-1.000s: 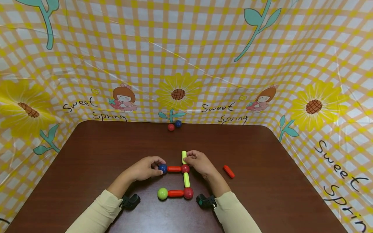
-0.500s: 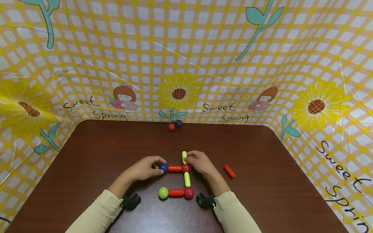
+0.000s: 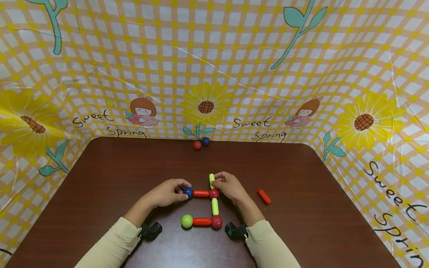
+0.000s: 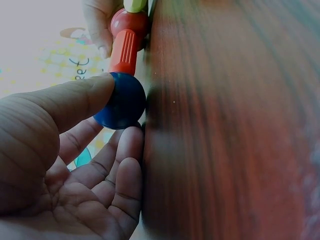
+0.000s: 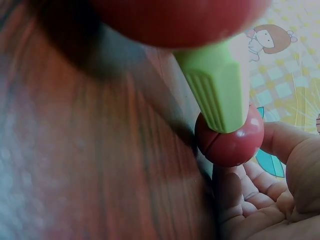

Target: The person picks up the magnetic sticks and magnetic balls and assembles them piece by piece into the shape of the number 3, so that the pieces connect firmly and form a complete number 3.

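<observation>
Ball-and-stick chain: sat mid desk, had blue ball (10 o'clock) pinched in left fingers, yellow stick (1 o'clock) in right fingers. Looked light, stiff, kinda slick, best gripped by stick.

You can read the same two words, "Sweet Spring", in black handwriting-style letters on the white, yellow and peach checked sheet. Take the printed, round yellow sunflower with the brown centre, the middle one: to its left you have one "Sweet" with "Spring" below; just to its right, a second pair. Far to its right and lower, you find a larger, slanted "Sweet" over "Sprin", the last letter cut off. Your left wrist view shows a sideways scrap of lettering, only partly visible.
</observation>
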The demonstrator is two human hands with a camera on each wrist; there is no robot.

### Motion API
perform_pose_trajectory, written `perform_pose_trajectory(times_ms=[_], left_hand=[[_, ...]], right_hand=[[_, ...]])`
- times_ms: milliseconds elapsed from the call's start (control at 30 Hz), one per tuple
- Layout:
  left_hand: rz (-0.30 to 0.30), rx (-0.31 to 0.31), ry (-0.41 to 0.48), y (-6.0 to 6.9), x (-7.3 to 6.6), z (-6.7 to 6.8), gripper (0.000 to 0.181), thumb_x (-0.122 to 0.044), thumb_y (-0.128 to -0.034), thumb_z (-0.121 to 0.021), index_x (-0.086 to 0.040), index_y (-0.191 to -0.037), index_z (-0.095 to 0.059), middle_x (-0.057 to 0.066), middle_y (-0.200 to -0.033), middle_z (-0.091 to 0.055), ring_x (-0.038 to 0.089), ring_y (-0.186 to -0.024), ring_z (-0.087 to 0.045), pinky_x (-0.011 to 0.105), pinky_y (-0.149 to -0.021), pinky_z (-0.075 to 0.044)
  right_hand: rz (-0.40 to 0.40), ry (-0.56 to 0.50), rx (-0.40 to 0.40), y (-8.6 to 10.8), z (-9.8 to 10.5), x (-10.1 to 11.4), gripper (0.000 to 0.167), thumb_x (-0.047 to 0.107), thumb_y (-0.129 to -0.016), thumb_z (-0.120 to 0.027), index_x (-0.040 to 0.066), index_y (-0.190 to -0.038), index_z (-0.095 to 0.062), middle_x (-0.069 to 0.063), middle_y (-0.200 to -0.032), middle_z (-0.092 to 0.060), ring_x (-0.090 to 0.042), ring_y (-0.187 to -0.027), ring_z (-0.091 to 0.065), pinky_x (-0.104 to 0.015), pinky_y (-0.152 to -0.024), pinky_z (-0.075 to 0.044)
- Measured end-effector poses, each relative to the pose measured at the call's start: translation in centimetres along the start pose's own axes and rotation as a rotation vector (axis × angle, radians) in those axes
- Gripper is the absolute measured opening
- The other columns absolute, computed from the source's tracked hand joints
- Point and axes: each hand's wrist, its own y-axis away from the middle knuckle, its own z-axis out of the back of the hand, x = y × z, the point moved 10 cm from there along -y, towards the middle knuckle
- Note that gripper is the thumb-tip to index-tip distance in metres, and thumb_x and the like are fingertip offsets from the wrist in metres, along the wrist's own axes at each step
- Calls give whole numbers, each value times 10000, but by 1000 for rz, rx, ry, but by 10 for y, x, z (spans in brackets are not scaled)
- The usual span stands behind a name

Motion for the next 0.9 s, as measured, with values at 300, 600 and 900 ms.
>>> perform_pose_trajectory(times_ms=[300,600,900], left_hand=[[3,-4,-3,0,0,1,272,-147,-915,-726,-93,-1170,-650,14,-876,-586,166,-816,-536,321,-681,-450],[11,-7,-11,0,1,1,271,-151,-917,-725,-107,-1173,-650,6,-883,-590,162,-816,-539,307,-674,-453],[-4,19,21,0,1,4,331,-151,-906,-736,-66,-1209,-632,32,-978,-617,169,-868,-575,329,-710,-486]], right_hand=[[11,2,-14,11,2,16,251,-11,-914,-633,-126,-1124,-560,-100,-868,-632,-147,-746,-588,-337,-727,-499],[9,-6,-24,11,2,17,226,-18,-907,-634,-118,-1099,-570,-112,-852,-640,-152,-750,-592,-306,-708,-488],[3,-12,-26,0,2,-2,257,21,-911,-656,-107,-1115,-568,-116,-874,-646,-147,-750,-590,-344,-728,-501]])
